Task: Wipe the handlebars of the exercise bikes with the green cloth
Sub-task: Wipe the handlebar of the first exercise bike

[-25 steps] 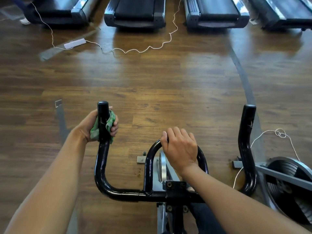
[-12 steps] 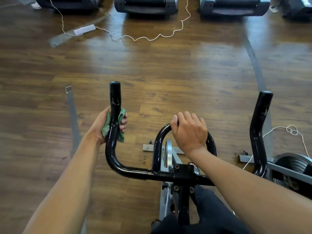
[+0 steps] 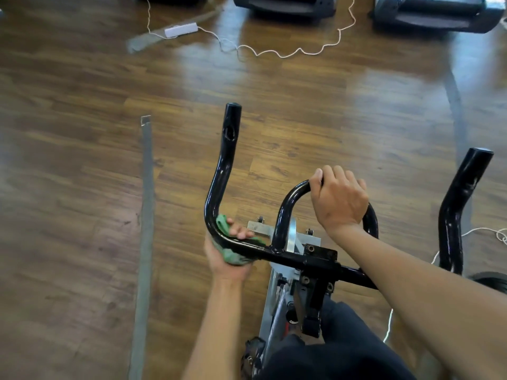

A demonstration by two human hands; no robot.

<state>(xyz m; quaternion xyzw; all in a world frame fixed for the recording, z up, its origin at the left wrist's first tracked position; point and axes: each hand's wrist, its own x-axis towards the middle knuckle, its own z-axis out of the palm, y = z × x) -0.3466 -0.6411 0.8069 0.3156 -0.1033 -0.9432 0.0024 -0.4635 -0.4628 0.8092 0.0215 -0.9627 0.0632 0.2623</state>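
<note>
The left hand [image 3: 229,255] with the green cloth [image 3: 233,246] slides down the handlebar [image 3: 227,149] to its bottom bend.

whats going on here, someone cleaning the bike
A person is wiping the black handlebar of an exercise bike. The left hand grips a green cloth wrapped around the bar at its lower left bend. The right hand holds the centre loop. The right upright has no hand on it.

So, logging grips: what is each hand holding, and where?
Left hand wraps the green cloth around the handlebar at its lower left bend; right hand grips the top of the centre loop.
</note>
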